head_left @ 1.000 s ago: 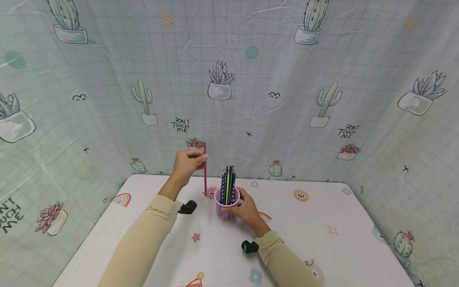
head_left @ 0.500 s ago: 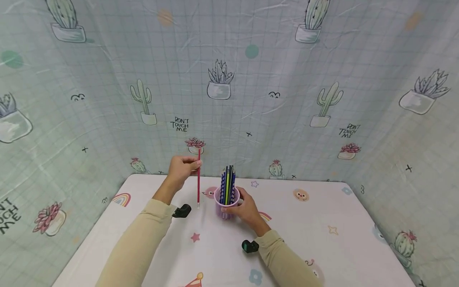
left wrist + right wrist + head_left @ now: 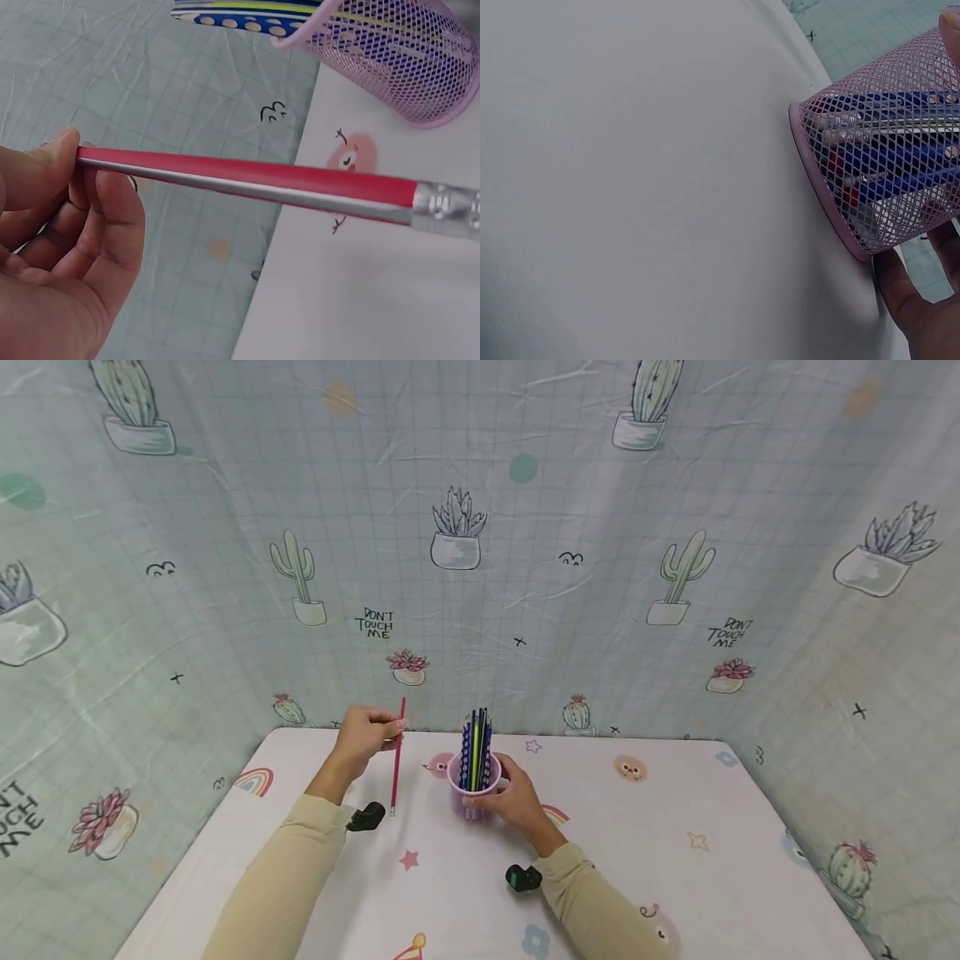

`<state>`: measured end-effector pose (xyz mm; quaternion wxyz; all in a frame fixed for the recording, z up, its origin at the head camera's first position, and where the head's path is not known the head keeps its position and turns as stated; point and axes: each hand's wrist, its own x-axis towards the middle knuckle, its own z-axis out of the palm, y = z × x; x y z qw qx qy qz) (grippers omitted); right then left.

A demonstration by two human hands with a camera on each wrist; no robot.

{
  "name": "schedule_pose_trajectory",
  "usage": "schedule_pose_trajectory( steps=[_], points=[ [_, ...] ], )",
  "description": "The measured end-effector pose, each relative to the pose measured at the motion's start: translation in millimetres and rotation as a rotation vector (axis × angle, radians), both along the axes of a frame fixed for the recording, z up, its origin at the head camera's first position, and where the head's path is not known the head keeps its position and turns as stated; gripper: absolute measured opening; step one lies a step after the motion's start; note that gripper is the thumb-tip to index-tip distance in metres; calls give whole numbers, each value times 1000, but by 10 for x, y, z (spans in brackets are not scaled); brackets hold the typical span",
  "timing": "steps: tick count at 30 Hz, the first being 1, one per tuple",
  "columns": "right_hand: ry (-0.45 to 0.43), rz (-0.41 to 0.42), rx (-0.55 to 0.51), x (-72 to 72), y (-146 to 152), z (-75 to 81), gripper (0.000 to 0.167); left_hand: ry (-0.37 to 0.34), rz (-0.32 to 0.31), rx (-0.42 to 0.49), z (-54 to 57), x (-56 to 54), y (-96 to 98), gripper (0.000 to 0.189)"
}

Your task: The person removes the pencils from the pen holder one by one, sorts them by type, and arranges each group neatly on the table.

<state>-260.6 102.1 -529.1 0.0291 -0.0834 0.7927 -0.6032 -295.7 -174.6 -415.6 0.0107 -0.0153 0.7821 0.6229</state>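
Observation:
A red pencil (image 3: 397,768) with a silver stripe hangs nearly upright from my left hand (image 3: 365,735), eraser end down. Thumb and fingers pinch it near its upper end, and its metal ferrule (image 3: 446,208) shows large in the left wrist view. To the right stands a pink mesh pencil cup (image 3: 474,802) holding several blue, dark and yellow-green pencils (image 3: 476,747). My right hand (image 3: 517,795) grips the cup from its right side, thumb at the front. In the right wrist view the cup's mesh wall (image 3: 900,142) shows the pencils' lower ends through it.
A white table (image 3: 622,860) with printed stars, rainbows and faces lies under both hands. Behind it hangs a grey-green cactus-print curtain (image 3: 517,585), which also closes in both sides. A black wrist device (image 3: 367,817) sits at the left cuff, another wrist device (image 3: 522,877) at the right.
My left hand has moved left and down, away from the cup, with the red pencil now slightly tilted. The right hand and cup have stayed in place.

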Motion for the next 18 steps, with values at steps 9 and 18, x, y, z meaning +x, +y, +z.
schedule_pose_trajectory(
  steps=[9,18],
  points=[
    [-9,-12,6,-1,-12,-18,93,-20,-28,-37,-117,19,-128,25],
    [1,-7,5,11,-7,-22,93,-53,-13,-85,-260,59,-278,24]
  ],
)
